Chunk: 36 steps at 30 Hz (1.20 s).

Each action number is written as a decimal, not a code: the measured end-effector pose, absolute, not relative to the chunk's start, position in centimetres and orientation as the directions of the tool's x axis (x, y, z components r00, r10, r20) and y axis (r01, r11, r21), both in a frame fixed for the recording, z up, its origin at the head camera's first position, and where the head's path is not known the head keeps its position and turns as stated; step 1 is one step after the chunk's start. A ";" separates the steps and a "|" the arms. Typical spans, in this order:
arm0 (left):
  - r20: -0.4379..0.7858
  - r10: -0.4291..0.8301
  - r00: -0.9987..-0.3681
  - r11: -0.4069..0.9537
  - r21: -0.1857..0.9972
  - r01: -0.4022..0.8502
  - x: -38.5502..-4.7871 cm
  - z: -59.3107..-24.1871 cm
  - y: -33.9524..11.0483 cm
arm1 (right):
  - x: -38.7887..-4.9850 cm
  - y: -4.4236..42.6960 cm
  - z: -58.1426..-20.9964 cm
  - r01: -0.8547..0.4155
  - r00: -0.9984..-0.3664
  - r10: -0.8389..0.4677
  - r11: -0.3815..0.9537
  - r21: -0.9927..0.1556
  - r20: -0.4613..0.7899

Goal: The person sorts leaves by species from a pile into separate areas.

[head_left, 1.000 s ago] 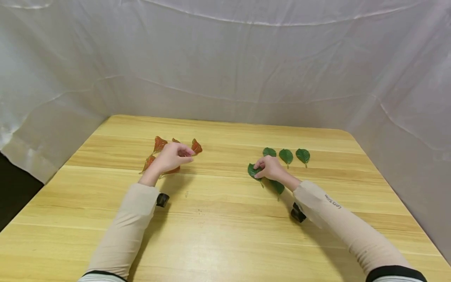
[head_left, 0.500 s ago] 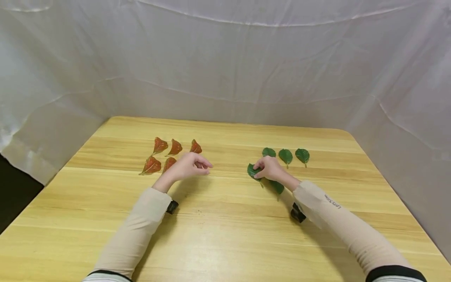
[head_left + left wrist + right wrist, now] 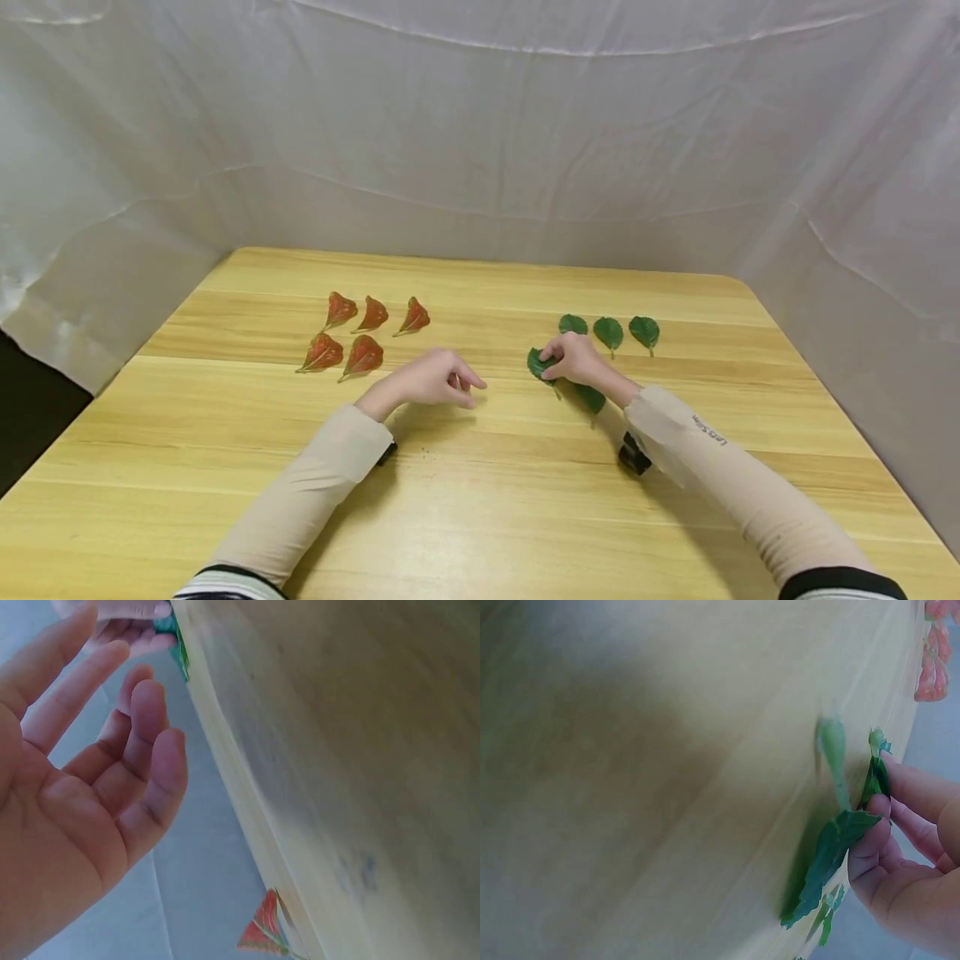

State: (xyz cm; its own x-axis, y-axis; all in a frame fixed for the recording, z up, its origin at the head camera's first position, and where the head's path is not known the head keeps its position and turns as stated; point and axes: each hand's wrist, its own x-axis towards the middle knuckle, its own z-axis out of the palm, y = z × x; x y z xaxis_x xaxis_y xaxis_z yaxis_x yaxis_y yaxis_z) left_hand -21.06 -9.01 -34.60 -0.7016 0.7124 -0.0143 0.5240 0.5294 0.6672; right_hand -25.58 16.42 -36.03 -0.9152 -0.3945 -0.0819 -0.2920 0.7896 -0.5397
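Note:
My right hand (image 3: 579, 361) pinches a green leaf (image 3: 536, 364) between thumb and fingers, low over the table. In the right wrist view the pinched leaf (image 3: 874, 780) shows past the thumb tip, and a second green leaf (image 3: 826, 859) lies nearer the camera. Three more green leaves (image 3: 608, 332) form a row behind the hand, one partly covered by it. My left hand (image 3: 431, 379) holds nothing; its fingers are loosely bent above the middle of the table. To its left lie several red leaves (image 3: 364, 356) in two rows, stems toward me.
The wooden table (image 3: 480, 500) carries small dark specks near its middle. Pale fabric (image 3: 480, 150) hangs behind and along both sides of it. A black wrist-worn device (image 3: 633, 454) sits under the right forearm.
My left hand has moved right and toward me, away from the red leaves, uncovering them all. My right hand stays on the green leaf with hardly any motion.

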 end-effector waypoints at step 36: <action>-0.181 0.700 -0.691 0.658 0.540 0.525 -20.6 -34.9 -6.3 | -25.1 19.3 -34.1 -0.148 -0.944 -0.321 0.614 -0.776 -0.074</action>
State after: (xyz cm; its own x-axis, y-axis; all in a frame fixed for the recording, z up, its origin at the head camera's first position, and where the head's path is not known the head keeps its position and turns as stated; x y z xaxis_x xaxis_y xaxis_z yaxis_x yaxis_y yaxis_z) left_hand -20.63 -6.35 -34.92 -0.6905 0.7002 -0.1813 0.5249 0.6576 0.5404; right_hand -25.14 19.34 -34.13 -0.9442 -0.3210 -0.0736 -0.1482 0.6136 -0.7755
